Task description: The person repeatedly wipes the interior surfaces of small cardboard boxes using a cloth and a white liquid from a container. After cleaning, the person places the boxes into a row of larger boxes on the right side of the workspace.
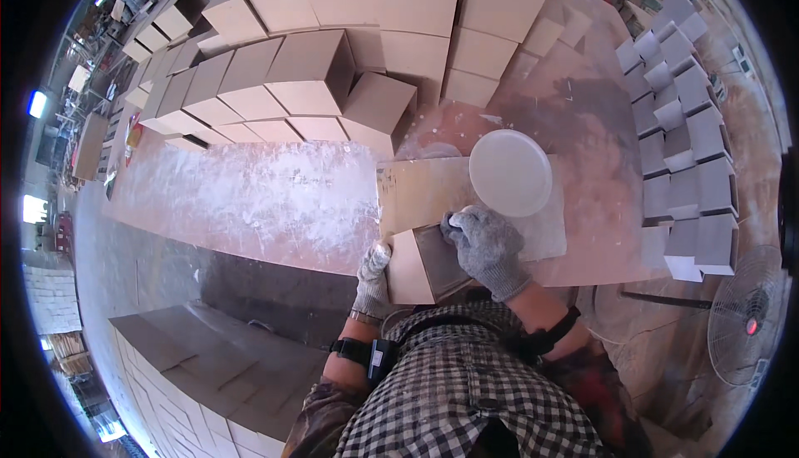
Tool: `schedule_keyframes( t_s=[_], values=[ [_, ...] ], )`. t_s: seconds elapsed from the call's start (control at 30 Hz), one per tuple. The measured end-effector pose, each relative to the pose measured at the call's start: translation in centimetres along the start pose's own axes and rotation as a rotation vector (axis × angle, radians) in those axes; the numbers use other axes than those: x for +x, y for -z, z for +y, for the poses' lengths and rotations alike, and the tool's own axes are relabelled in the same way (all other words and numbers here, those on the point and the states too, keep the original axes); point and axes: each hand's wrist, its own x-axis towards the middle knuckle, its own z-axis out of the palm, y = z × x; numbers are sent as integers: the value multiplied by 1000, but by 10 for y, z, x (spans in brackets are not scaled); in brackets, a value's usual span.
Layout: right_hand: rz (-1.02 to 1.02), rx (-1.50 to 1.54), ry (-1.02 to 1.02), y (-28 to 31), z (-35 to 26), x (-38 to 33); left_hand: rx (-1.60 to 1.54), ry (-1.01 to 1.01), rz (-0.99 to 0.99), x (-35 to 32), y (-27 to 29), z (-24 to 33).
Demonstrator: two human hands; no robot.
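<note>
A small box [408, 266] with a pale beige side and a grey-brown upper face is in front of me, tilted at the table's near edge. My left hand [374, 271], in a whitish knit glove, grips its left side. My right hand [488, 250], in a grey knit glove, is closed at the box's upper edge. Its fingers are pinched around something small and dark that I cannot make out. Just beyond the right hand sits a round white tub or disc [510, 172], over a flat board [424, 191] that lies on the table.
Stacked boxes [312, 67] line the far side of the dusty reddish table [275, 191]. More boxes [687, 146] stand in rows at the right. Another large stack [200, 375] is at my lower left. A round fan [749, 316] stands at the right edge.
</note>
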Motion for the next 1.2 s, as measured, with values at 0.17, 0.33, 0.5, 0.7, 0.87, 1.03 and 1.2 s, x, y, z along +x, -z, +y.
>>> schedule_keyframes(
  t_s=[0.17,0.33,0.5,0.7,0.87,1.03,1.2],
  values=[
    [-56,-171,-199,-8,10,-4,70,-69,-25,-5,-20,5],
    [-573,-166,-456,11,24,36,28,-116,-82,0,-11,3],
    [-538,-111,-615,29,14,54,98,-123,-36,3,-10,2],
    [-583,-218,99,24,2,58,94,-101,-77,0,-13,6],
    [-407,87,43,18,-30,43,112,-110,-68,-6,-9,7],
    [-233,-75,490,45,-35,-8,-96,-14,-33,-13,-16,1],
    [-524,104,547,63,-25,-4,50,-46,80,-11,-4,-1]
  ],
)
